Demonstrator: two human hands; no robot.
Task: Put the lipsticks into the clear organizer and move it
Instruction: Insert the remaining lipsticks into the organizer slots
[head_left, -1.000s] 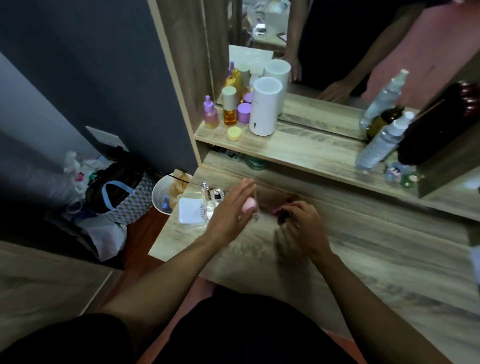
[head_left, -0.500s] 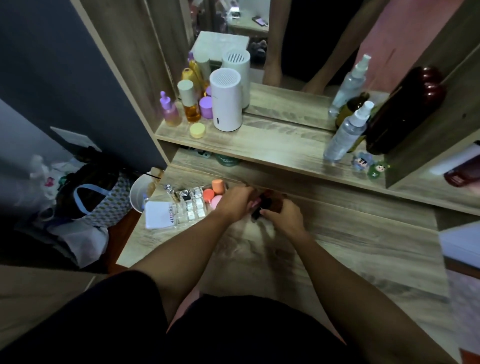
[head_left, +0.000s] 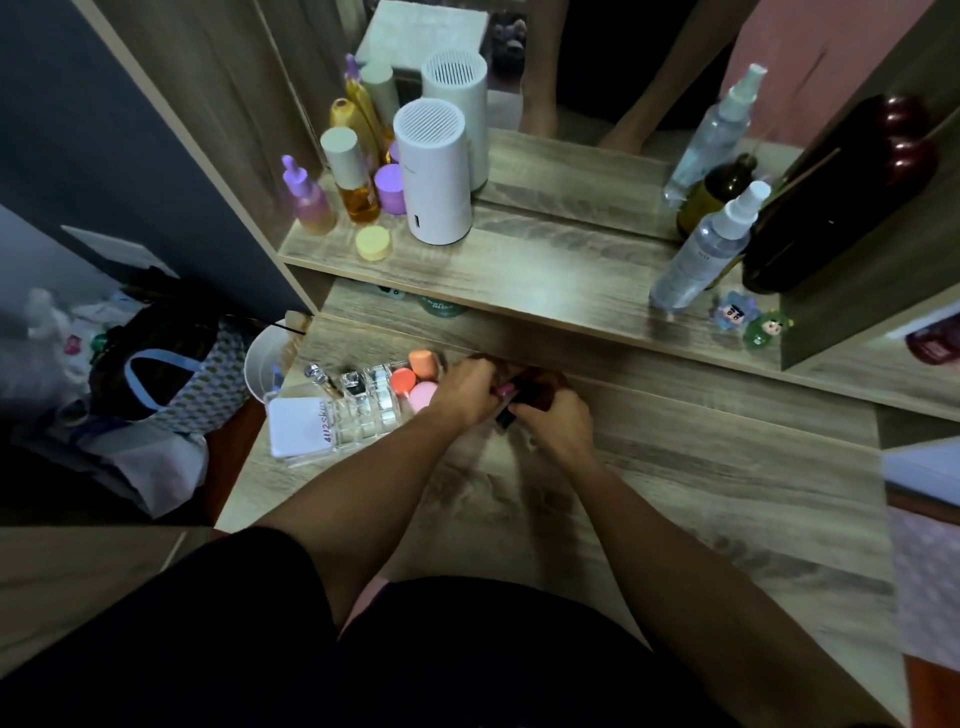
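Both hands meet over the wooden surface (head_left: 675, 483), just in front of the raised shelf. The left hand (head_left: 465, 389) is curled, its fingers bent inward around a small bunch of lipsticks (head_left: 511, 397); a pink tube end shows between the two hands, and darker tubes sit beside it. The right hand (head_left: 553, 418) is also curled, thumb and fingers pinched on the lower end of a dark lipstick that pokes out below its knuckles. The two hands touch or nearly touch around the bunch, and how many lipsticks each one grips cannot be told, since the fingers cover most of them.

Just to the left of the left hand stands the clear organizer (head_left: 371, 410), resting on the surface with its near corner close to the left wrist. Its small square compartments look mostly see-through; the end compartment nearest the left hand holds three makeup sponges (head_left: 413, 382), one orange, one coral, one pink. A white flat compact (head_left: 301, 426) lies against the organizer's far-left side, away from both hands.

Beyond the hands, on the shelf, stand a white cylindrical device (head_left: 431, 176), several small bottles to its left, and a clear spray bottle (head_left: 701, 254) up to the right of the right hand.
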